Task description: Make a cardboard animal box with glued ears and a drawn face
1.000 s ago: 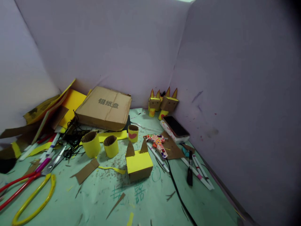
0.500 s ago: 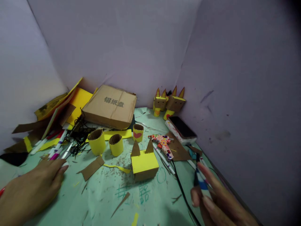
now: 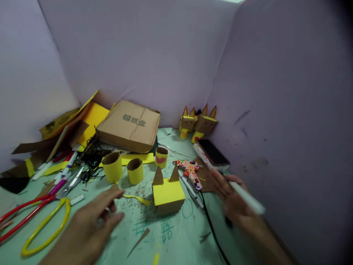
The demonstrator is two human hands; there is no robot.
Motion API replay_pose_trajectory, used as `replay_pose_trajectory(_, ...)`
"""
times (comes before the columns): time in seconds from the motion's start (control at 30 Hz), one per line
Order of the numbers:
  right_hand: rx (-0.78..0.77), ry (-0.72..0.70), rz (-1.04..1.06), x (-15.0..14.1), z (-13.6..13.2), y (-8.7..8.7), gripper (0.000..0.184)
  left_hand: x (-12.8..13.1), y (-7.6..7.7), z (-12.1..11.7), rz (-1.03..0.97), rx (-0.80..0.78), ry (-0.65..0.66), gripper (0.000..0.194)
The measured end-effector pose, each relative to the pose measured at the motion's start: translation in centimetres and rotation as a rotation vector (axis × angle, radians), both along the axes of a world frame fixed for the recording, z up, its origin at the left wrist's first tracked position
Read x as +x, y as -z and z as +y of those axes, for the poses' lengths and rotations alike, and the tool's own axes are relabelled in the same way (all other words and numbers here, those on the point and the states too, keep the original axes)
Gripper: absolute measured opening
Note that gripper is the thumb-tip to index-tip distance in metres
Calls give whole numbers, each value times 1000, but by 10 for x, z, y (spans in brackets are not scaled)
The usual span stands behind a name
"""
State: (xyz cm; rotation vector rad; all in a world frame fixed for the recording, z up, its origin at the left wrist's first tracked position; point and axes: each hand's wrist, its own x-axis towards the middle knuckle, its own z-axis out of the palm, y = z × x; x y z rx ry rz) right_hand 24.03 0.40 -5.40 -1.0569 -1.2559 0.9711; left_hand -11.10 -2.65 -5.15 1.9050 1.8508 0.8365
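Yellow-topped box (image 3: pixel 168 194) lay between the left hand (image 3: pixel 89 222), thumb and fingers parted, and the right hand (image 3: pixel 234 206), gripping a slanted marker (image 3: pixel 249 198), neither clearly nearer.

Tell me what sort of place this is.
Probably a craft table: a glue gun, scissors and eared cardboard figures are on it.

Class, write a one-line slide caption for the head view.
Right hand holding a white marker, left hand open near a cardboard box with pointed ears.
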Motion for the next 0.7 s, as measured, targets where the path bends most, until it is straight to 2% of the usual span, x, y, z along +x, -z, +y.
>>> replay_pose_trajectory(0.07,-19,-104,-26,-12,12,-2,52,39,-1,3,-247,-247,148,54)
replay_pose_trajectory(0.1,-32,-159,-33,-18,17,-3,54,53,0,6,-333,-309,164,62)
replay_pose_trajectory(0.13,-47,-216,-40,-23,22,-4,56,65,1,10,-407,-339,175,71)
replay_pose_trajectory(0.2,-65,-304,-42,-32,30,-3,60,79,4,19,-535,-293,171,79)
replay_pose_trajectory(0.3,-97,-379,-40,-41,38,1,62,88,6,30,-704,-235,220,73)
replay_pose_trajectory(0.43,-159,-434,66,-49,42,3,55,92,5,40,-932,-288,377,60)
replay_pose_trajectory(0.53,-178,-327,112,-55,44,-3,48,93,2,49,-1006,-290,423,60)
replay_pose_trajectory(0.7,-95,10,22,-65,47,-6,40,103,0,55,-1073,-270,381,51)
